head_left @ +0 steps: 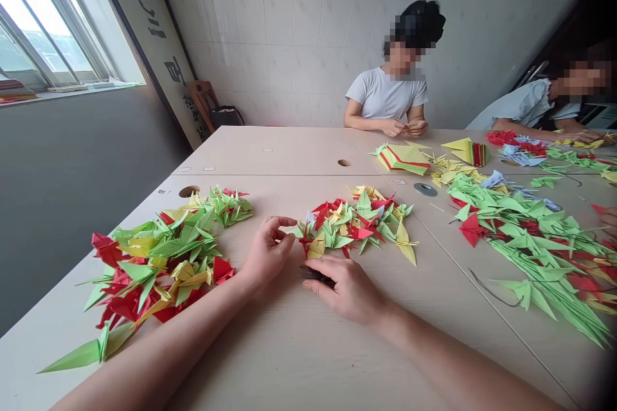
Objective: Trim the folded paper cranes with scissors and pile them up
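My left hand (270, 249) is beside the left end of the middle pile of folded paper cranes (359, 221), thumb and fingertips curled close together; anything between them is too small to make out. In my right hand (351, 286) is a small black tool (315, 275), gripped between thumb and fingers just in front of that pile. A larger heap of green, red and yellow paper cranes (159, 263) lies to the left, partly behind my left forearm. One green crane (87, 353) rests at its near edge.
Long rows of paper cranes (540, 237) cover the right side, with a dark cord (491, 292) nearby. Paper stacks (402, 159) lie farther back. Two people sit across the table (289, 148), their hands on small paper pieces. Round holes (189, 191) pierce the tabletop.
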A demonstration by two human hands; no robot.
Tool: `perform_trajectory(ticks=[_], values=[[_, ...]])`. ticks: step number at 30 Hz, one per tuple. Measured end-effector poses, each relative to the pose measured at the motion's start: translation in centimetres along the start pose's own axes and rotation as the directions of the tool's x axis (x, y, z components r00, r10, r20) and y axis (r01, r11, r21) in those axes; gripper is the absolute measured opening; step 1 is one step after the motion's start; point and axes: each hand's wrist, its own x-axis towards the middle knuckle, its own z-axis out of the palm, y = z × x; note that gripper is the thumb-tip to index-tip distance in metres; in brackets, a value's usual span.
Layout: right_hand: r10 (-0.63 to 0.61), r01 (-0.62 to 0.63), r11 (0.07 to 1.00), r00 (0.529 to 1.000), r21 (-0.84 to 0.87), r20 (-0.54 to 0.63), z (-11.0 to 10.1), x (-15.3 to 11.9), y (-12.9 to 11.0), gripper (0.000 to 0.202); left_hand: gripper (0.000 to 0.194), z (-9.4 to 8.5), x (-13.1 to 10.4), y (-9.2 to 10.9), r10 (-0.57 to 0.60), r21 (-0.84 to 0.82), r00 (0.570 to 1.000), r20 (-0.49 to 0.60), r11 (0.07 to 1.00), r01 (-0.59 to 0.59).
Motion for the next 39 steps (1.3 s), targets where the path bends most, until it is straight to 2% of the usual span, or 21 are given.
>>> perform_trajectory(ticks=[2,4,5,7,9,11,13,16,22,26,32,37,39], values=[[-0.01,0.01,1.0,1.0,-0.011,-0.002,0.0,0.0,0.0,0.023,0.022,-0.2,0.2,-0.2,0.085,0.106,0.996,0.025,0.991,-0.087],[-0.014,0.014,1.0,1.0,-0.026,-0.009,0.0,0.0,-0.1,0.022,0.027,-0.8,0.5,-0.4,0.178,0.302,0.982,0.066,0.934,-0.19],[-0.01,0.01,0.999,1.0,-0.035,-0.013,0.0,0.0,-0.1,0.022,0.03,-1.1,0.8,-0.5,0.216,0.432,0.973,0.085,0.872,-0.231],[0.008,-0.008,0.999,1.0,-0.048,-0.014,-0.1,0.0,-0.2,0.019,0.035,-2.0,1.3,-0.5,0.248,0.682,0.963,0.108,0.686,-0.253],[0.018,-0.018,0.998,1.0,-0.052,-0.007,-0.2,0.0,-0.2,0.017,0.037,-3.0,1.8,-0.3,0.216,0.846,0.973,0.078,0.501,-0.179],[0.018,-0.018,0.998,1.0,-0.052,-0.003,-0.2,0.0,-0.2,0.016,0.038,-3.8,2.1,0.0,0.154,0.924,0.988,0.014,0.376,-0.072],[0.016,-0.016,0.999,1.0,-0.048,-0.004,-0.2,0.0,-0.1,0.016,0.036,-4.4,2.2,0.4,0.1,0.956,0.994,-0.033,0.294,0.002],[0.028,-0.028,0.999,1.0,-0.035,0.007,0.0,0.1,0.1,0.017,0.033,-5.0,2.2,0.6,0.033,0.974,0.999,-0.043,0.225,0.035],[0.019,-0.019,0.999,1.0,-0.031,-0.003,0.2,0.1,0.0,0.017,0.032,-5.5,2.5,0.0,-0.025,0.975,0.999,0.021,0.222,-0.015],[-0.003,0.0,0.999,0.999,-0.051,-0.051,0.1,0.0,0.0,0.015,0.031,-5.6,2.6,0.5,-0.041,0.971,0.998,0.038,0.239,-0.027],[-0.016,0.009,0.987,0.999,-0.159,-0.047,-0.1,0.3,-0.2,0.011,0.028,-5.1,2.3,2.0,0.116,0.928,0.985,0.127,0.337,-0.16],[0.023,-0.025,0.98,1.0,-0.196,-0.008,-0.2,0.4,-0.4,0.009,0.031,-6.0,2.9,2.0,0.105,0.919,0.986,0.127,0.362,-0.157],[0.04,-0.04,0.979,0.999,-0.201,-0.002,-0.1,0.4,-0.3,0.011,0.036,-6.4,3.2,1.6,0.071,0.892,0.986,0.153,0.419,-0.168]])
